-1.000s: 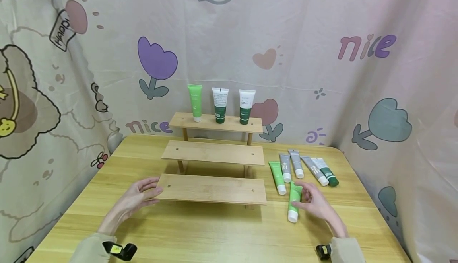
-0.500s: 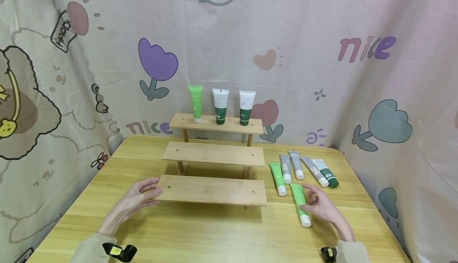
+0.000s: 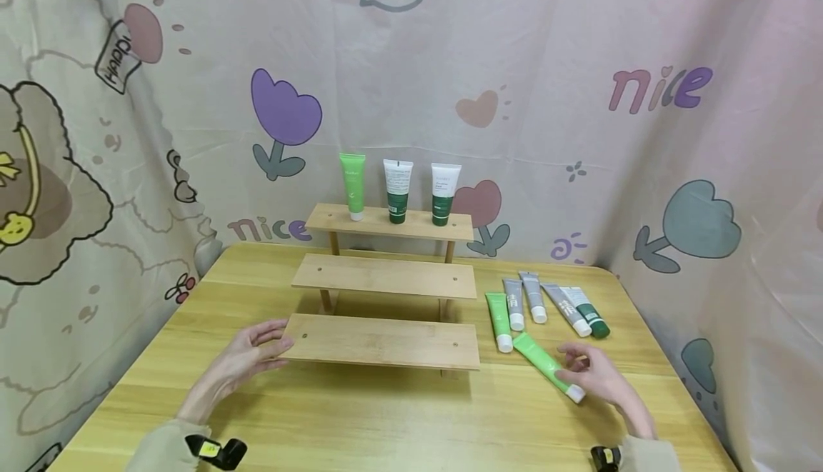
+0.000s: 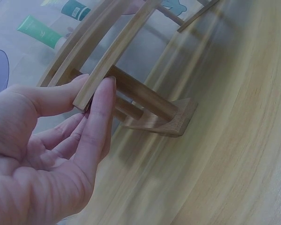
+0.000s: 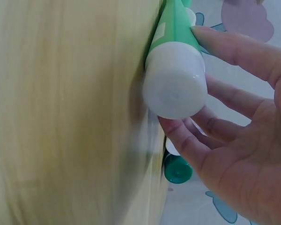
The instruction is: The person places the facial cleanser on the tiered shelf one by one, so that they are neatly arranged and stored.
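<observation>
My left hand [image 3: 241,358] pinches the left end of the bottom board of a three-step wooden display stand [image 3: 382,340]. In the left wrist view the thumb lies on one side of the board, the fingers on the other. My right hand [image 3: 601,375] holds a green squeeze tube [image 3: 540,358] close to its white cap [image 5: 175,82]. That tube lies slanted low over the table, cap toward me; whether it touches the wood I cannot tell. On the top step stand a green tube [image 3: 353,183] and two white-and-dark-green tubes [image 3: 398,186], caps down.
Right of the stand lie another green tube [image 3: 499,318], several grey tubes [image 3: 532,293] and a white-and-dark-green tube [image 3: 588,311]. The wooden table [image 3: 360,422] ends at a patterned curtain [image 3: 527,65] behind and at both sides.
My right hand has moved right and toward me, turning the green tube so its cap points to the lower right. The left hand stays on the stand.
</observation>
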Available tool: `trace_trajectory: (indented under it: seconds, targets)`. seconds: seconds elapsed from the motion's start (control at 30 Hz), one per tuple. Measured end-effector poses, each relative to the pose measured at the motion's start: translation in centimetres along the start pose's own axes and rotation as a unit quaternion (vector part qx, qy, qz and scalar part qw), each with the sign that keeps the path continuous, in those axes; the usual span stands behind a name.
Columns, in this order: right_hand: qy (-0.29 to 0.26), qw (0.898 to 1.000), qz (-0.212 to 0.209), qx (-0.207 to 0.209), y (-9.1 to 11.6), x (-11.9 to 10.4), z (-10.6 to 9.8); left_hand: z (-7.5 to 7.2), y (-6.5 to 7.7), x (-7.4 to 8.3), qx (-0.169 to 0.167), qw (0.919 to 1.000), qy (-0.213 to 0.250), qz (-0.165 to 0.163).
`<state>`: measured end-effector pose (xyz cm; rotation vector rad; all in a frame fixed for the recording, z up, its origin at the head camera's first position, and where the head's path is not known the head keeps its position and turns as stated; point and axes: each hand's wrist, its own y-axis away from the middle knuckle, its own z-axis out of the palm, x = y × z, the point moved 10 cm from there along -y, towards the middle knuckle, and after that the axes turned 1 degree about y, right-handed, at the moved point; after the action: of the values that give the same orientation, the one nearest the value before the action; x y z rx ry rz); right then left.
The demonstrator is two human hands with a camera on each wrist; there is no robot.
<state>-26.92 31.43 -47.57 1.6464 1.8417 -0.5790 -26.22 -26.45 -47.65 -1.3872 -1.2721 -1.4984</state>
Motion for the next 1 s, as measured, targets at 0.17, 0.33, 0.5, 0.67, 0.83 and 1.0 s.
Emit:
trace_trajectory:
  seconds: [0.17,0.33,0.5,0.67,0.83,1.0]
  targets:
    - [0.016,1.0,-0.003,-0.015,-0.1,0.2,-0.1,0.1,0.0,0.2,0.001,1.0,-0.001,0.003]
    - [0.024,0.999,-0.009,-0.033,0.0,0.3,0.1,0.2,0.1,0.2,0.001,1.0,0.0,0.002]
    - [0.03,0.998,-0.005,-0.051,0.0,0.5,0.3,0.2,0.1,0.1,0.002,1.0,0.0,-0.001]
    - [0.027,0.997,0.004,-0.068,-0.1,0.6,0.5,0.1,0.0,0.2,0.003,1.0,0.003,-0.002]
    - [0.02,0.996,0.004,-0.086,0.0,0.7,1.0,0.2,0.1,0.2,-0.005,1.0,0.001,-0.003]
    - [0.018,0.997,0.006,-0.079,0.0,0.7,1.0,0.2,0.2,0.2,-0.005,1.0,-0.001,-0.001]
